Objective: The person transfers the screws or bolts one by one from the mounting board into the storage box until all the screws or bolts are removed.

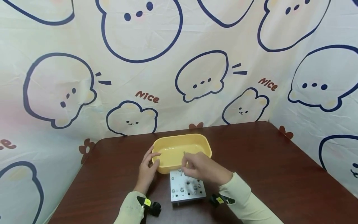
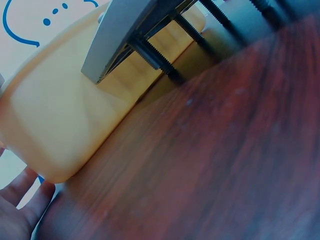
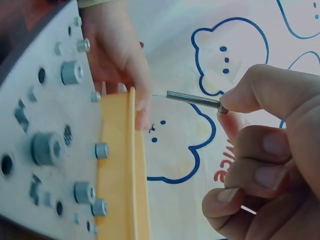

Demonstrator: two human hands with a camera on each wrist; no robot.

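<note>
1 threaded metal screw [image 3: 194, 101] pinched in right hand [image 1: 197, 165]; left hand [image 1: 146, 172], spread, touches smooth rounded yellow basin [image 1: 172, 155].

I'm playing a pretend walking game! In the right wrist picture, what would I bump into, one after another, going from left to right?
Metal plate → yellow tub → little threaded screw → right hand, which pinches the screw.
</note>
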